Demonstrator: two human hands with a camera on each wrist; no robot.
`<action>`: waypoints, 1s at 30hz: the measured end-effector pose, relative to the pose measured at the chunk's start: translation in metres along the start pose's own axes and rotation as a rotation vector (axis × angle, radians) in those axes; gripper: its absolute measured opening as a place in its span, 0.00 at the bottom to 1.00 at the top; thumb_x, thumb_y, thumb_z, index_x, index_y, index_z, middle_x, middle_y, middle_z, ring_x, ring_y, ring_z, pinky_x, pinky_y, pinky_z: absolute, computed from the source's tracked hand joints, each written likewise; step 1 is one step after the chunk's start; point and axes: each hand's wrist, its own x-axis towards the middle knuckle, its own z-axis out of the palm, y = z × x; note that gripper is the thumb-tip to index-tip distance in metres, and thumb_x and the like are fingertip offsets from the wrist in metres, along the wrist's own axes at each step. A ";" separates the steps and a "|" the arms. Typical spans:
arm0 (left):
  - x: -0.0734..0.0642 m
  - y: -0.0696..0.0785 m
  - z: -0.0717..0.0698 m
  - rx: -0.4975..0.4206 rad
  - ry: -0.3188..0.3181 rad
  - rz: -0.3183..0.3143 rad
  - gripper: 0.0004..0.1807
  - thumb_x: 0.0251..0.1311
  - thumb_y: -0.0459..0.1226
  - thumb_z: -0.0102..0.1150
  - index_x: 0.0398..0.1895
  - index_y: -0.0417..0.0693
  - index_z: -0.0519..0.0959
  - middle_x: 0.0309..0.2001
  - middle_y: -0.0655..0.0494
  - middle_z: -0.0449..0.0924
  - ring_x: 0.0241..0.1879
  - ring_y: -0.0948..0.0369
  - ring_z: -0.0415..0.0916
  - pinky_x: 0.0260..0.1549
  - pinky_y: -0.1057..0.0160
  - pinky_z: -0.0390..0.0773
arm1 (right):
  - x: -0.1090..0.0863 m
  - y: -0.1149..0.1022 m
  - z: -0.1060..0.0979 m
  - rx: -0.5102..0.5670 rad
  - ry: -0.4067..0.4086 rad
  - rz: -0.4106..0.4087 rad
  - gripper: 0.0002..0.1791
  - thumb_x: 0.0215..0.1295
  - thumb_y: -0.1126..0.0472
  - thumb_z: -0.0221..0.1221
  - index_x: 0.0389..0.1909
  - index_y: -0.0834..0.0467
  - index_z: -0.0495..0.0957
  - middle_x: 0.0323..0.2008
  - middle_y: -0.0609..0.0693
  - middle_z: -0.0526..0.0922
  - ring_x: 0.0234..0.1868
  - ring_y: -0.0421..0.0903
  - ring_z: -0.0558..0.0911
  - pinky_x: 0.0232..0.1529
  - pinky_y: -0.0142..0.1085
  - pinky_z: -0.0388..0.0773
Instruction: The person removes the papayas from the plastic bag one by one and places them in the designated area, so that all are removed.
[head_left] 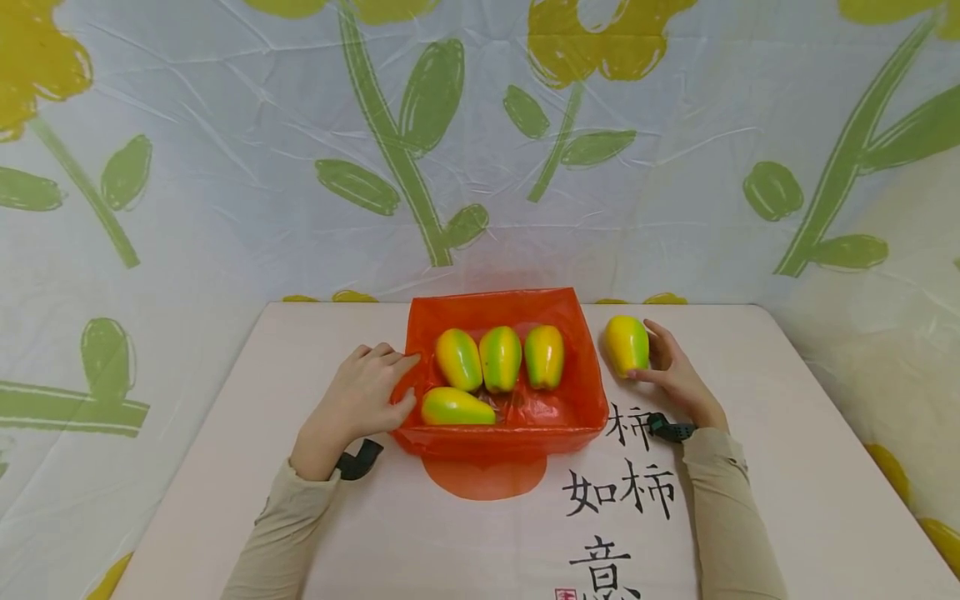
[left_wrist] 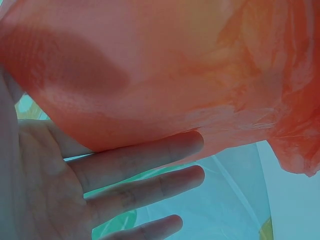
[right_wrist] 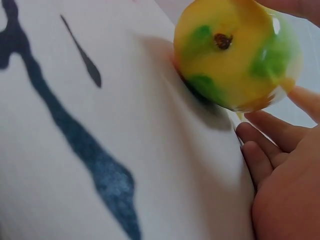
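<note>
A red plastic bag (head_left: 510,442), its top spread wide like a box, lies on the table with several yellow-green mangoes (head_left: 501,358) inside. At its left side is my left hand (head_left: 367,392), fingers extended and touching the bag's wall. The left wrist view shows these fingers (left_wrist: 145,187) straight below the red plastic (left_wrist: 165,100), with a thumb-like shadow showing through. Right of the bag, my right hand (head_left: 675,371) holds another mango (head_left: 626,346) between thumb and fingers. In the right wrist view, that mango (right_wrist: 235,55) shows a brown stem spot, close over the white surface.
Black brush-written characters (head_left: 618,492) mark the table surface (head_left: 420,550) in front of the right hand. A round red patch (head_left: 487,479) lies before the bag. Behind the table hangs a white cloth (head_left: 525,242) printed with yellow flowers and green leaves.
</note>
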 end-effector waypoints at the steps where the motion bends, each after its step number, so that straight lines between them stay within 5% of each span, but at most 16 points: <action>1: 0.000 0.000 0.000 0.000 0.001 0.001 0.25 0.54 0.42 0.55 0.54 0.40 0.83 0.46 0.48 0.85 0.45 0.51 0.76 0.47 0.49 0.74 | 0.000 0.000 0.001 0.001 -0.001 -0.003 0.59 0.57 0.64 0.69 0.79 0.54 0.37 0.77 0.64 0.44 0.75 0.65 0.48 0.70 0.63 0.43; 12: 0.000 0.000 -0.001 -0.006 -0.008 -0.004 0.25 0.55 0.42 0.56 0.54 0.41 0.82 0.45 0.48 0.85 0.45 0.51 0.75 0.46 0.50 0.74 | -0.001 -0.006 -0.001 -0.061 0.036 -0.007 0.53 0.65 0.58 0.64 0.80 0.53 0.38 0.78 0.61 0.44 0.75 0.65 0.49 0.70 0.62 0.46; 18: 0.000 0.000 -0.002 -0.006 -0.006 -0.004 0.25 0.54 0.42 0.56 0.54 0.40 0.82 0.45 0.48 0.85 0.45 0.51 0.75 0.46 0.49 0.74 | -0.002 -0.012 -0.003 -0.006 0.088 -0.056 0.47 0.68 0.58 0.61 0.79 0.48 0.42 0.78 0.59 0.46 0.77 0.61 0.47 0.73 0.57 0.41; 30: 0.000 0.000 -0.004 -0.001 -0.005 -0.005 0.25 0.55 0.43 0.55 0.54 0.40 0.82 0.45 0.48 0.85 0.45 0.52 0.75 0.46 0.50 0.74 | -0.003 -0.045 0.000 0.051 0.182 -0.262 0.37 0.70 0.67 0.56 0.76 0.55 0.54 0.75 0.58 0.57 0.75 0.53 0.56 0.72 0.30 0.50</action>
